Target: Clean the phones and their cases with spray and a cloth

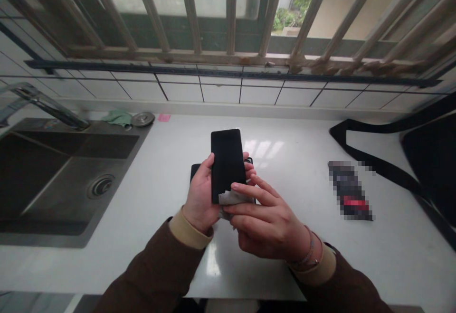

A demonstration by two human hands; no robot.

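Observation:
A black smartphone (228,158) lies face up in my left hand (201,194), its dark screen toward me. My left thumb rests along its left edge, and fingertips show past its right edge. My right hand (265,218) pinches a crumpled grey-white tissue (233,197) against the lower end of the screen. Behind the phone, on the counter, another dark flat object (194,169) is mostly hidden; its kind cannot be made out.
The white counter (160,184) carries a steel sink (107,161) with a faucet (53,106) at left. A green cloth (118,118), a metal strainer (143,118) and a pink slip (164,118) lie behind. At right are a blurred-out item (351,189) and a black strap (377,161).

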